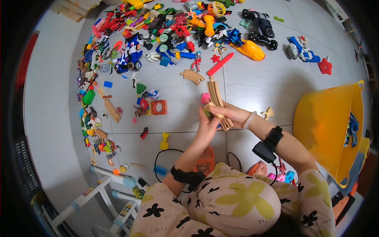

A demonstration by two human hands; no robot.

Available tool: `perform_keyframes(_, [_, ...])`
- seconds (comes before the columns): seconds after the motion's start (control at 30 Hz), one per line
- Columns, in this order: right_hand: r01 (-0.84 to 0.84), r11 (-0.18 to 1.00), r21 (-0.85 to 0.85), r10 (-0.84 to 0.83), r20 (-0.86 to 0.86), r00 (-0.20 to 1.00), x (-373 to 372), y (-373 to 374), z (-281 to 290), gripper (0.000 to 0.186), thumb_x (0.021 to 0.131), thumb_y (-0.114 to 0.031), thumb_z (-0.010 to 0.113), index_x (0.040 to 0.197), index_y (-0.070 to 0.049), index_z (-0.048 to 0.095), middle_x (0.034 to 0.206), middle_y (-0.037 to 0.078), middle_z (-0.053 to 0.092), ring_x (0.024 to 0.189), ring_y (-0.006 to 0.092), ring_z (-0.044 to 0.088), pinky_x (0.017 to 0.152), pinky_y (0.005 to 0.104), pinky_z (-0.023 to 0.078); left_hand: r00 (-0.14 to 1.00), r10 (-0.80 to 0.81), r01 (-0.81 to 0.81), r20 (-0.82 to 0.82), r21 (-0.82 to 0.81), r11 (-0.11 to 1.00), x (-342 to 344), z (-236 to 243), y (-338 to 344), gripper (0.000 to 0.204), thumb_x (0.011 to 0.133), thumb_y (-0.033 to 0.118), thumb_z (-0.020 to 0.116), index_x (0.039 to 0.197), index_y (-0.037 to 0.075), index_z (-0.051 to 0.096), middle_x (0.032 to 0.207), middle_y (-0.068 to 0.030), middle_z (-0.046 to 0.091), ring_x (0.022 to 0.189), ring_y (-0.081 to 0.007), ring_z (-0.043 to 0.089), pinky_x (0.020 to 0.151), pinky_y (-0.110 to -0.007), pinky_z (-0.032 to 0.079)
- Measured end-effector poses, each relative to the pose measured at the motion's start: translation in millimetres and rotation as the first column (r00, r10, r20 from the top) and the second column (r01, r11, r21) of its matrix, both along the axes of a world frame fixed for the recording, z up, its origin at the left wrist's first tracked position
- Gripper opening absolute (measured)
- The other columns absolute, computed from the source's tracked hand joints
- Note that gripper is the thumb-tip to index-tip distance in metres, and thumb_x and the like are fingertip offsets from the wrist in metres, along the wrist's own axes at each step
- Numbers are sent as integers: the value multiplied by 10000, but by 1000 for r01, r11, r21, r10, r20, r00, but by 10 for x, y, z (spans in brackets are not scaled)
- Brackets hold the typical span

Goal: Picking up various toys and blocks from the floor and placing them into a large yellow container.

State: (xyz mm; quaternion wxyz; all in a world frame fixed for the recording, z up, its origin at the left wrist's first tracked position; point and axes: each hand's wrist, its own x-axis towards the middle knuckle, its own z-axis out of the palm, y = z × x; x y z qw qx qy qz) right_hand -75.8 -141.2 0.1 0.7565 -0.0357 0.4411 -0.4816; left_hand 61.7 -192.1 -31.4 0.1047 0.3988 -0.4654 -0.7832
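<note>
My right hand (pixel 232 113) is wrapped round a long wooden toy train track piece (pixel 215 94), which points away from me. Its near end sticks out below my fingers. My left hand (pixel 206 125) is closed against the track's left side, pinching a small pale piece with some green (pixel 208 111) whose kind I cannot make out. Just beyond the hands lie a curved wooden track piece (pixel 192 76), a flat red bar (pixel 220 64) and a small red-and-blue figure (pixel 196 61). A pink toy (pixel 205 98) rests on the floor left of the track.
Many mixed toys (pixel 173 29) are heaped on the grey tiles ahead, trailing down the left side. A yellow tub (pixel 321 126) stands at my right. A white step frame (pixel 98 187) is at the near left, and a black car (pixel 262 25) lies far right.
</note>
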Motion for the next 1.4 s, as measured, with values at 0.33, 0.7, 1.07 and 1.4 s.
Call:
perform_keyframes(0.33, [138,990,39,-143,218,965,-620,826,147,565,746,-40,570,1283,-106,406,1279,179,481,1137,339,534,886,575,498,919,-379,375,-111,-56,925,437,54,71,710,924,69,550,1461,5,91,1429,-163,322,1263,-253,422,1022,-372,389])
perform_keyframes(0.7, [216,969,118,-160,-368,916,-860,1401,800,457,852,-145,577,1261,6,438,1222,164,542,1069,214,592,802,365,574,764,-206,598,-612,551,582,-763,283,361,563,953,302,528,1427,135,272,1337,-105,422,1225,-276,459,974,-457,438])
perform_keyframes(1.07, [159,987,32,-88,-719,690,-772,1470,664,456,795,-46,695,1185,-19,461,1035,62,574,906,133,602,703,264,562,863,-411,493,-294,310,813,-764,318,496,430,882,122,636,1220,58,379,1133,-115,554,1007,-216,598,780,-364,549])
perform_keyframes(1.4, [-5,996,89,87,-959,269,-570,1286,681,437,731,-128,747,1071,-4,501,802,145,603,733,246,602,664,357,478,930,-320,335,-179,58,940,-631,325,510,506,834,112,693,1136,6,301,998,-144,587,919,-194,626,666,-328,582])
